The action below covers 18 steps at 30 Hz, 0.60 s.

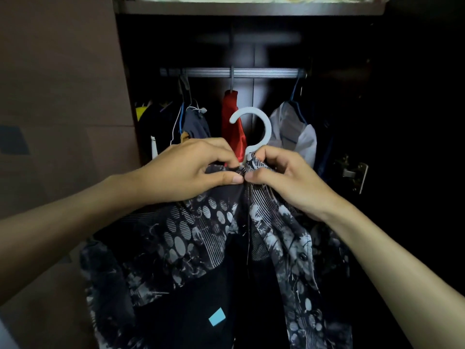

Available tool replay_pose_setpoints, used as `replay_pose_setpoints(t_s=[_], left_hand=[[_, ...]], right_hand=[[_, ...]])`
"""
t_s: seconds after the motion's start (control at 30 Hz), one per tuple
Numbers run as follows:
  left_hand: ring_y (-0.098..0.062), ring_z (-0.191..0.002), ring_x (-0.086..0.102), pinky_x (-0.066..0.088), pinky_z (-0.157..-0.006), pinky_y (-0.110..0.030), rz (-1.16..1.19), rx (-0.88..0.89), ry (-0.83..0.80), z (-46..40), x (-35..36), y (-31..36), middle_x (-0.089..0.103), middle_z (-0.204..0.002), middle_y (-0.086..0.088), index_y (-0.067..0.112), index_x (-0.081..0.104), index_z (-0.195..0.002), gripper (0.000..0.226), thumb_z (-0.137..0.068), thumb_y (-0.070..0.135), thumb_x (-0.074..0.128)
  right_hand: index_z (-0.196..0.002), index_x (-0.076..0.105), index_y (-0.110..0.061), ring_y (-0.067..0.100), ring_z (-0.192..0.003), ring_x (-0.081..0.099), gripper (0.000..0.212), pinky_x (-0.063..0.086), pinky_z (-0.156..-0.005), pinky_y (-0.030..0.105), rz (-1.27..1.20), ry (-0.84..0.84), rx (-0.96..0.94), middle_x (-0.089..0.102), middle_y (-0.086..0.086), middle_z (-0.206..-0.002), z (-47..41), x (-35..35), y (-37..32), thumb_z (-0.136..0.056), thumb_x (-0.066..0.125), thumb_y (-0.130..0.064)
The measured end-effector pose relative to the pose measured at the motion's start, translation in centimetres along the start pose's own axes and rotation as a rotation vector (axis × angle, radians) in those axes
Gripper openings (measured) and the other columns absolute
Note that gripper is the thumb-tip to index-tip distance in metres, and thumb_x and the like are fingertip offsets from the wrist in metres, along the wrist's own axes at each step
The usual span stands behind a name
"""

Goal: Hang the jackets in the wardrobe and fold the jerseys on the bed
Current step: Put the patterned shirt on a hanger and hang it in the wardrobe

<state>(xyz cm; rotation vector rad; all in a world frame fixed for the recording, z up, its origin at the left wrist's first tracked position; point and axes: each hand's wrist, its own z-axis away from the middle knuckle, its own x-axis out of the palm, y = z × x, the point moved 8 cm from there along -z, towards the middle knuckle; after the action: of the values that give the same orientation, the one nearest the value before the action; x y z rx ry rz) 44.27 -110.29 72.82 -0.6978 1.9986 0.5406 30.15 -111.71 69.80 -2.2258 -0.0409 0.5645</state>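
Observation:
A black and grey patterned jacket hangs in front of me on a white plastic hanger, whose hook rises above my fingers. My left hand pinches the left side of the jacket's collar. My right hand pinches the right side of the collar, thumb tips nearly touching at the top snap. The wardrobe rail runs across behind and above the hook. The hook is below the rail and not on it.
Several garments hang on the rail: dark ones at left, a red one in the middle, a white one on a blue hanger at right. A shelf sits above. The wardrobe side panel stands at left, a door hinge at right.

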Motion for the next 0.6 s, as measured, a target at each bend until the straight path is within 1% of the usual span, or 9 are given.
replay_pose_setpoints(t_s=[0.03,0.1,0.2,0.27,0.37,0.4,0.47,0.53,0.6], left_hand=[[-0.016,-0.092,0.067,0.054,-0.083,-0.049,-0.003,-0.015,-0.036,0.0,0.1,-0.1,0.06,-0.111,0.022,0.038,0.067,-0.094,0.039,-0.088,0.072,0.048],[-0.01,-0.093,0.063,0.052,-0.083,-0.047,-0.044,-0.047,-0.095,0.0,0.3,-0.2,0.058,-0.107,0.022,0.035,0.069,-0.088,0.044,-0.088,0.072,0.045],[-0.004,-0.095,0.052,0.038,-0.088,-0.035,-0.1,-0.089,-0.153,0.0,1.2,-0.3,0.051,-0.099,0.013,0.022,0.065,-0.073,0.048,-0.092,0.062,0.047],[-0.007,-0.097,0.046,0.029,-0.091,-0.033,-0.129,-0.11,-0.161,0.1,1.7,-0.3,0.047,-0.095,0.008,0.02,0.056,-0.065,0.048,-0.095,0.055,0.047],[-0.011,-0.101,0.041,0.033,-0.095,-0.034,-0.103,-0.158,-0.179,0.6,2.3,-0.3,0.044,-0.096,0.007,0.022,0.049,-0.065,0.044,-0.101,0.049,0.045],[-0.011,-0.102,0.041,0.033,-0.097,-0.035,-0.08,-0.18,-0.185,0.8,2.4,-0.5,0.044,-0.098,0.006,0.021,0.05,-0.068,0.044,-0.102,0.047,0.043],[-0.01,-0.103,0.04,0.033,-0.098,-0.035,-0.029,-0.214,-0.202,1.2,2.7,-0.8,0.044,-0.099,0.008,0.019,0.051,-0.073,0.044,-0.104,0.048,0.038],[-0.009,-0.102,0.04,0.032,-0.096,-0.034,0.032,-0.242,-0.211,1.5,3.0,-1.1,0.043,-0.097,0.008,0.02,0.051,-0.075,0.045,-0.1,0.053,0.035],[-0.008,-0.101,0.04,0.031,-0.095,-0.033,0.069,-0.252,-0.214,1.7,3.1,-1.4,0.043,-0.095,0.01,0.023,0.05,-0.074,0.041,-0.093,0.055,0.032]], right_hand=[[-0.083,0.063,0.0,0.008,-0.082,0.056,0.012,0.045,-0.081,0.021,-0.025,-0.005,0.016,0.062,0.002,-0.083,0.0,0.1,0.1,-0.092,0.069,-0.005],[-0.077,0.066,-0.01,0.007,-0.08,0.057,0.018,0.045,-0.08,0.02,-0.092,0.029,0.047,0.064,-0.002,-0.078,-0.2,0.0,0.4,-0.096,0.065,-0.007],[-0.079,0.07,-0.011,0.015,-0.08,0.061,0.02,0.048,-0.08,0.028,-0.141,0.069,0.078,0.067,0.006,-0.081,-0.5,0.0,0.5,-0.098,0.063,-0.01],[-0.08,0.072,-0.012,0.014,-0.079,0.063,0.02,0.05,-0.08,0.027,-0.134,0.073,0.079,0.069,0.005,-0.081,-0.7,0.2,0.4,-0.098,0.064,-0.012],[-0.081,0.073,-0.01,0.01,-0.077,0.065,0.019,0.051,-0.078,0.023,-0.101,0.093,0.06,0.071,0.005,-0.079,-0.8,0.6,0.1,-0.098,0.066,-0.014],[-0.084,0.074,-0.007,0.012,-0.079,0.066,0.018,0.053,-0.081,0.025,-0.083,0.101,0.045,0.073,0.009,-0.082,-0.7,0.6,0.0,-0.098,0.066,-0.015],[-0.091,0.076,-0.002,0.023,-0.086,0.07,0.02,0.054,-0.092,0.035,-0.052,0.107,0.01,0.075,0.017,-0.092,-0.7,0.7,-0.2,-0.098,0.067,-0.019],[-0.094,0.078,-0.005,0.033,-0.098,0.07,0.021,0.051,-0.101,0.046,-0.029,0.105,-0.011,0.075,0.016,-0.096,-0.7,0.9,-0.1,-0.098,0.067,-0.023],[-0.096,0.078,-0.008,0.036,-0.104,0.066,0.023,0.047,-0.105,0.053,0.001,0.091,-0.017,0.073,0.017,-0.101,-0.8,0.9,0.0,-0.099,0.066,-0.027]])
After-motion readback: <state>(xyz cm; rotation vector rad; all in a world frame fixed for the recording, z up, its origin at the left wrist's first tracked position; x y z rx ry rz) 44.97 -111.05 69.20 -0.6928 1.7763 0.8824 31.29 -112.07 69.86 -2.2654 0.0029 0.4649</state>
